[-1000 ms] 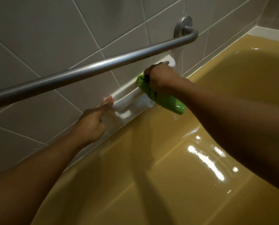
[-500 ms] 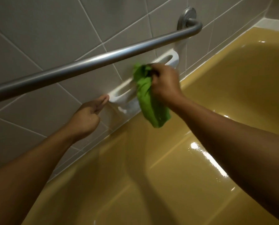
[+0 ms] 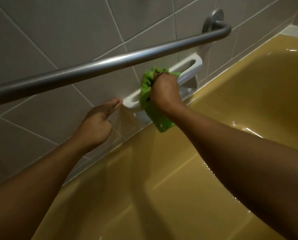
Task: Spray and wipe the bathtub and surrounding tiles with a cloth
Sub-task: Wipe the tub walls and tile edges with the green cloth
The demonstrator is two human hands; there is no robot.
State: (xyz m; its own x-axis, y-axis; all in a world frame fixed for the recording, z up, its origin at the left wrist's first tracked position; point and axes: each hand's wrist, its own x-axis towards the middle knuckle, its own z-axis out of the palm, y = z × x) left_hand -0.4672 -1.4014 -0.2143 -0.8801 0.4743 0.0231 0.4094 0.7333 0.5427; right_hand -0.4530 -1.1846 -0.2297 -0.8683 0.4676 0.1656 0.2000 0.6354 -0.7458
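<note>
Your right hand point(image 3: 163, 90) has its fingers curled tight round the green cloth point(image 3: 155, 118). It presses the cloth on the white soap holder point(image 3: 189, 69) on the wall, just above the tub edge. Your left hand point(image 3: 96, 125) holds nothing. 2 of its fingers are straight and touch the tiles point(image 3: 58, 40) beside the holder's left end, and the rest are curled in. The yellow bathtub point(image 3: 240, 110) shines wet in spots near your right arm, so I think some of it is done. The holder looks like the job right now. I cannot tell how many tiles are clean. No spray bottle shows. The grey grab bar point(image 3: 110, 64) may need a wipe too.
</note>
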